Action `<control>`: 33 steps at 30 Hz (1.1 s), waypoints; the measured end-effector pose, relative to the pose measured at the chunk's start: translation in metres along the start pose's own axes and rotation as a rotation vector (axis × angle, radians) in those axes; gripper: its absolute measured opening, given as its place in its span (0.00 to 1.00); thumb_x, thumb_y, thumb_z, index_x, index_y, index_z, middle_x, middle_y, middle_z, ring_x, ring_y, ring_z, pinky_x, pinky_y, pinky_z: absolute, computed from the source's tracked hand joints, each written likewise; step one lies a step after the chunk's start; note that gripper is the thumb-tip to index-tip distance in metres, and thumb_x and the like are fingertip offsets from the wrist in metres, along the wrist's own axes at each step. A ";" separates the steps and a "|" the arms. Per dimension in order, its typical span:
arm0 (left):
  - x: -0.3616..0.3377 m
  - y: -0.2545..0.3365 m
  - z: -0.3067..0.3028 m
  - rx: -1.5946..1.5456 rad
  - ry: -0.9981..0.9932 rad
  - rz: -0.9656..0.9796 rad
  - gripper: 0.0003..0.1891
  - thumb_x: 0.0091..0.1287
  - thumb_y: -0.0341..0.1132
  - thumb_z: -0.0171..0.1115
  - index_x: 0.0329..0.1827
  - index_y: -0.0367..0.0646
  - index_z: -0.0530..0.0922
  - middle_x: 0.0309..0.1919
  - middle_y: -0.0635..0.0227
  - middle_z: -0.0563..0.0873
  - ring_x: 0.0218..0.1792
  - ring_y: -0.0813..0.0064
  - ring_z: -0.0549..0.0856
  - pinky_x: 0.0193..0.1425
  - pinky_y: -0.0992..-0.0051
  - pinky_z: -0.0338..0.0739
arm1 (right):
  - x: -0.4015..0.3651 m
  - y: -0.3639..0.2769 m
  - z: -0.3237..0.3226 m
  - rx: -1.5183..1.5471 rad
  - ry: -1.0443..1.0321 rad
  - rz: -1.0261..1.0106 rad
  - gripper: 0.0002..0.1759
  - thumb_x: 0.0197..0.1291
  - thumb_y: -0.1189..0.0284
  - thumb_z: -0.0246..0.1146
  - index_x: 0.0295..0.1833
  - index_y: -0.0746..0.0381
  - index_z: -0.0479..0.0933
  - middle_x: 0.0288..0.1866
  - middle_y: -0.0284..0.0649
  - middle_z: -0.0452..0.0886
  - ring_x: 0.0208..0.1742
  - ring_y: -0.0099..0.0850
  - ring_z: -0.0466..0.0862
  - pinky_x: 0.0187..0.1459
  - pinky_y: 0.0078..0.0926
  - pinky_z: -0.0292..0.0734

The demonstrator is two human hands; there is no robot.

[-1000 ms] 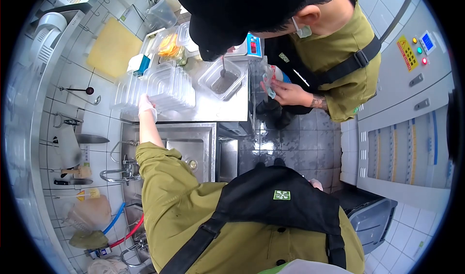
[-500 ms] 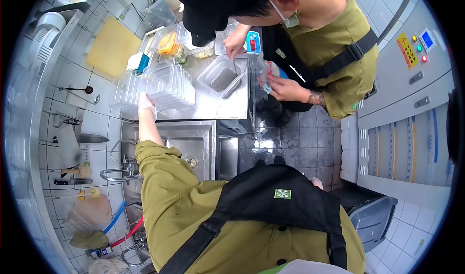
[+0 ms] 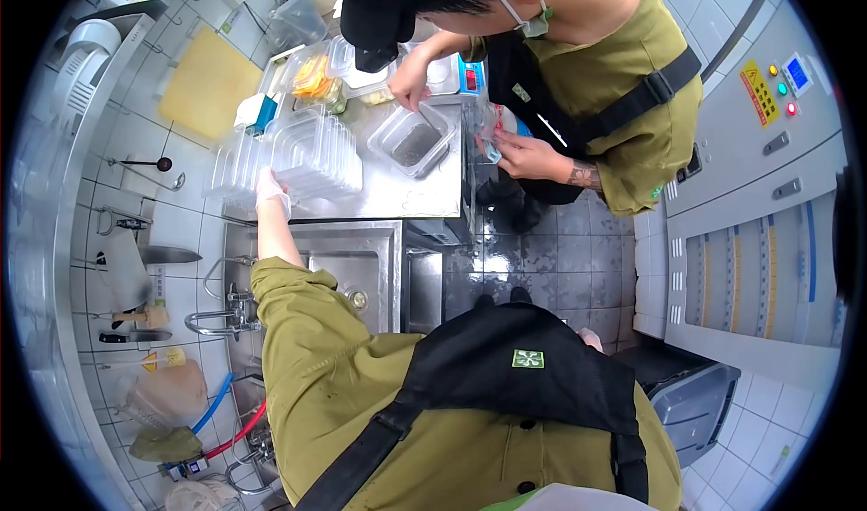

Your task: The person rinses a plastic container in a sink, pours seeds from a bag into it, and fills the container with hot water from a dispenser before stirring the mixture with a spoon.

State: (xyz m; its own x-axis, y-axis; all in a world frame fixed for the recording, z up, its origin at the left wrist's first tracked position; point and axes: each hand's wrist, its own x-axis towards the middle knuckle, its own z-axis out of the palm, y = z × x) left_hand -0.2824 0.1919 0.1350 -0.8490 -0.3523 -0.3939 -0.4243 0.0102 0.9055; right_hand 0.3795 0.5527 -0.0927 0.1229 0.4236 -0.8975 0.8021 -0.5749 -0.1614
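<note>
My left hand (image 3: 271, 191), in a clear glove, is at the near side of the nested clear plastic containers (image 3: 312, 157) on the steel counter (image 3: 384, 202). Its fingers are partly hidden against them; whether they grip is unclear. Only a small part of my right hand (image 3: 590, 338) shows beside my black apron, its fingers hidden. To the right of the stack, a clear container with dark contents (image 3: 414, 143) sits near a co-worker's hand, which holds a thin utensil in it. The co-worker's other hand holds a small plastic bag (image 3: 490, 139).
A steel sink (image 3: 348, 267) lies in front of the counter. The co-worker (image 3: 614, 87) leans over the counter's right side. A blue scale (image 3: 470, 76) and vegetable containers (image 3: 316, 79) stand at the back. Knives (image 3: 170, 255) hang on the left wall; a grey bin (image 3: 691, 412) is at right.
The co-worker's head and the hand with the utensil have shifted left. My left hand has stayed at the stacked containers.
</note>
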 end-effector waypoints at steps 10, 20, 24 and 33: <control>-0.016 0.005 0.001 0.016 0.029 -0.009 0.15 0.54 0.49 0.54 0.42 0.54 0.71 0.44 0.73 0.72 0.42 0.74 0.70 0.37 0.74 0.71 | 0.037 0.016 0.000 0.101 -0.064 0.001 0.12 0.56 0.66 0.50 0.35 0.60 0.76 0.31 0.36 0.77 0.33 0.28 0.75 0.36 0.26 0.68; -0.008 -0.005 -0.005 0.054 -0.008 0.040 0.18 0.53 0.50 0.53 0.42 0.50 0.72 0.42 0.69 0.73 0.40 0.72 0.71 0.37 0.71 0.69 | -0.030 0.001 -0.001 0.358 -0.142 0.061 0.18 0.57 0.65 0.49 0.47 0.64 0.76 0.39 0.41 0.80 0.47 0.35 0.77 0.52 0.32 0.66; 0.005 -0.004 -0.001 0.057 -0.073 0.081 0.15 0.55 0.51 0.51 0.40 0.53 0.72 0.36 0.71 0.74 0.36 0.75 0.72 0.38 0.72 0.68 | 0.072 0.031 0.004 -0.245 -0.002 -0.141 0.15 0.53 0.64 0.58 0.42 0.60 0.79 0.42 0.43 0.80 0.47 0.36 0.79 0.50 0.34 0.69; -0.011 -0.007 -0.004 0.066 0.003 0.052 0.21 0.50 0.52 0.53 0.41 0.48 0.74 0.39 0.69 0.74 0.33 0.72 0.71 0.32 0.69 0.67 | 0.034 0.042 -0.006 -0.687 0.110 -0.589 0.10 0.51 0.66 0.58 0.28 0.62 0.77 0.30 0.43 0.81 0.36 0.35 0.82 0.36 0.29 0.75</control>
State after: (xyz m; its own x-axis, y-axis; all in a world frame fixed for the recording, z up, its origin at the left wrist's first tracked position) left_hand -0.2692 0.1919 0.1334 -0.8696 -0.3528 -0.3455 -0.3992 0.0904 0.9124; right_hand 0.4205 0.5471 -0.1280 -0.3903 0.6012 -0.6973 0.9200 0.2841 -0.2700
